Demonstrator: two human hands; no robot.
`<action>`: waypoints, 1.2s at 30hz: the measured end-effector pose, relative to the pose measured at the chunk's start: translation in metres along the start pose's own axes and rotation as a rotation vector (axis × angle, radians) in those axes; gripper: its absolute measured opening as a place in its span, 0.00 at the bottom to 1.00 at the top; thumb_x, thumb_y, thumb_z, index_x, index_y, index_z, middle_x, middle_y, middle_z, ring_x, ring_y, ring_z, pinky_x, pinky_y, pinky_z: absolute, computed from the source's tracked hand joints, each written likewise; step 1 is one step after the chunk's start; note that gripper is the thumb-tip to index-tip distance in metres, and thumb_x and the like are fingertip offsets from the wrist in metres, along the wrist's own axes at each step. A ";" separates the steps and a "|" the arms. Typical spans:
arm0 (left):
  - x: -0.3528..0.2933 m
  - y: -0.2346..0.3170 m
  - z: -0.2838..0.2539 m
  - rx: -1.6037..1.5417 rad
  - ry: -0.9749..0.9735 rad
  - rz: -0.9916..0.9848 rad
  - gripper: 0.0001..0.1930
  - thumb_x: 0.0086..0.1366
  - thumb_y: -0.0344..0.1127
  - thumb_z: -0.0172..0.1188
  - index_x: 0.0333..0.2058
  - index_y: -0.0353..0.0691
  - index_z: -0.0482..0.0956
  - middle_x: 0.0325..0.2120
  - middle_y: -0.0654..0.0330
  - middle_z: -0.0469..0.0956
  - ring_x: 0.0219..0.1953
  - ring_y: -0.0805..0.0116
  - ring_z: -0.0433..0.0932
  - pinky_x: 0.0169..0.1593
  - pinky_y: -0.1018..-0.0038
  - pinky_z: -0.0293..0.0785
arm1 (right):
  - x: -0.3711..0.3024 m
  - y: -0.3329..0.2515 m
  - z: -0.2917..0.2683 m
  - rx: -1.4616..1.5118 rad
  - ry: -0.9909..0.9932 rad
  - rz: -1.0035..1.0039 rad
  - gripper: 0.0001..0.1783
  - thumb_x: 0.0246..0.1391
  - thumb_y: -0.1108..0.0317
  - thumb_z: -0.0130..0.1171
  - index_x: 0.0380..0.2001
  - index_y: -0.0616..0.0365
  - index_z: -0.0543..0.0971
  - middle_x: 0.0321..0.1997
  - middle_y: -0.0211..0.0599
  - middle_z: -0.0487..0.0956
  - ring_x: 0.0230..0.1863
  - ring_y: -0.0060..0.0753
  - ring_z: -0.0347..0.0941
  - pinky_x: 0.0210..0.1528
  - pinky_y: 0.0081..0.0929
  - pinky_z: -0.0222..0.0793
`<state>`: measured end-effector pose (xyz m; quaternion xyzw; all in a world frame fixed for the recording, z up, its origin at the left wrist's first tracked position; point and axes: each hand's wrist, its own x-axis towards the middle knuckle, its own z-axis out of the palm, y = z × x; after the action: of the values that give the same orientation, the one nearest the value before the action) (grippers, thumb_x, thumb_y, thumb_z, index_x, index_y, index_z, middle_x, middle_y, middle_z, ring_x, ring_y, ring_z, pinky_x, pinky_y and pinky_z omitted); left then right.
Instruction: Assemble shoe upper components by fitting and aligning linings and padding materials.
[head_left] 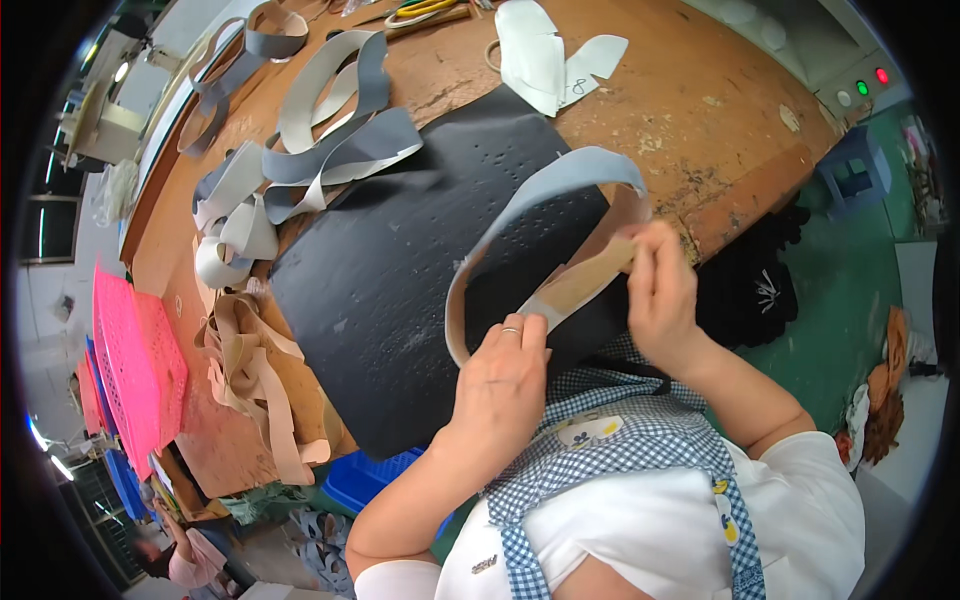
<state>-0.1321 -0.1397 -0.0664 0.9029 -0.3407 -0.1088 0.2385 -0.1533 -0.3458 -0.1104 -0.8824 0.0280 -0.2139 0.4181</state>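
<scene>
Between my hands a curved strip (548, 180) of leather-like material stands in a loop above a black mat (370, 320). Its outer face is grey-blue; the inner side shows tan and brown. My right hand (662, 290) pinches the strip's right part, with the fingers curled over its edge. My left hand (503, 380), a ring on one finger, is closed on the strip's near part with the fingertips on top. Its thumb is hidden. Small pits and pale scuffs mark the mat under the strip.
Several grey and white strips (345, 150) lie coiled left of the mat. Tan strips (255, 370) hang at the table's left edge, beside a pink basket (135, 370). White pattern pieces (535, 60) lie at the back. A blue stool (855, 170) stands right of the table (700, 120).
</scene>
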 end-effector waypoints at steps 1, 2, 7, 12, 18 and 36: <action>0.001 -0.001 0.000 0.041 -0.007 0.007 0.13 0.57 0.21 0.55 0.42 0.32 0.70 0.34 0.48 0.74 0.37 0.53 0.77 0.38 0.64 0.76 | 0.003 0.007 -0.003 0.121 -0.023 0.241 0.10 0.71 0.70 0.37 0.44 0.62 0.68 0.40 0.39 0.75 0.40 0.31 0.77 0.43 0.28 0.78; 0.003 0.001 -0.001 0.039 -0.015 -0.030 0.15 0.56 0.20 0.55 0.44 0.33 0.70 0.34 0.47 0.74 0.37 0.52 0.78 0.37 0.62 0.77 | 0.007 0.010 -0.003 0.355 0.016 0.368 0.11 0.72 0.69 0.35 0.45 0.62 0.67 0.41 0.38 0.75 0.40 0.29 0.76 0.43 0.28 0.78; 0.012 -0.003 0.002 -0.063 0.020 -0.140 0.11 0.64 0.26 0.56 0.45 0.33 0.73 0.30 0.48 0.77 0.31 0.50 0.79 0.36 0.61 0.76 | 0.012 0.016 -0.005 0.822 0.112 0.585 0.13 0.74 0.64 0.32 0.47 0.61 0.65 0.44 0.39 0.74 0.42 0.25 0.75 0.46 0.27 0.78; 0.029 -0.015 -0.007 -0.834 -0.130 -0.618 0.13 0.74 0.34 0.47 0.45 0.28 0.74 0.28 0.59 0.79 0.26 0.74 0.79 0.31 0.75 0.76 | -0.004 0.008 -0.009 0.407 -0.224 -0.213 0.16 0.71 0.61 0.37 0.43 0.65 0.68 0.49 0.55 0.78 0.48 0.47 0.78 0.52 0.38 0.74; 0.045 -0.019 -0.007 -0.852 -0.064 -0.721 0.24 0.75 0.46 0.47 0.39 0.25 0.78 0.23 0.54 0.81 0.26 0.69 0.82 0.33 0.73 0.77 | -0.013 0.001 -0.002 0.076 -0.279 -0.358 0.18 0.60 0.65 0.56 0.46 0.70 0.74 0.51 0.58 0.77 0.51 0.59 0.76 0.53 0.41 0.75; 0.045 -0.026 0.003 -0.409 -0.072 -0.491 0.13 0.62 0.36 0.64 0.29 0.27 0.82 0.17 0.54 0.80 0.20 0.76 0.76 0.27 0.76 0.72 | -0.017 -0.015 0.018 -0.299 -0.257 -0.362 0.26 0.45 0.72 0.64 0.51 0.69 0.77 0.56 0.48 0.75 0.59 0.48 0.71 0.58 0.33 0.72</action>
<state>-0.0851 -0.1538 -0.0831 0.8871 -0.0920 -0.2611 0.3694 -0.1638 -0.3185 -0.1153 -0.9449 -0.1522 -0.1650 0.2381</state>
